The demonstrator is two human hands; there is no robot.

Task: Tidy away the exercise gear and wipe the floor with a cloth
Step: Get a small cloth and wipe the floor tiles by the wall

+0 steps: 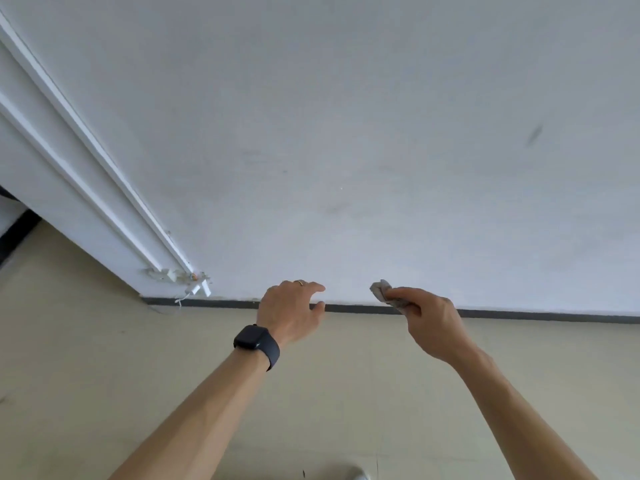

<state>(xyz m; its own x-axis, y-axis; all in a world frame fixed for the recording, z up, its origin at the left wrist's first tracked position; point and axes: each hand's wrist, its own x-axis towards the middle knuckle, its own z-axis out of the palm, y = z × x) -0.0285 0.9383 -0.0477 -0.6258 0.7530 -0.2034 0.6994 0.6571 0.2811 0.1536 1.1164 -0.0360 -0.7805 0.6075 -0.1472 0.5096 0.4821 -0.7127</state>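
My right hand is closed around a small crumpled grey cloth, whose end sticks out past my fingers toward the wall. My left hand hovers beside it with loosely curled, parted fingers and holds nothing; a black watch sits on that wrist and a ring on one finger. Both hands are raised over the beige floor, close to the dark skirting strip at the foot of the white wall. No exercise gear is in view.
A white cable duct runs diagonally down the wall at left and ends in broken pieces and a loose wire near the floor. A dark opening lies at the far left. A white shoe tip shows at the bottom edge.
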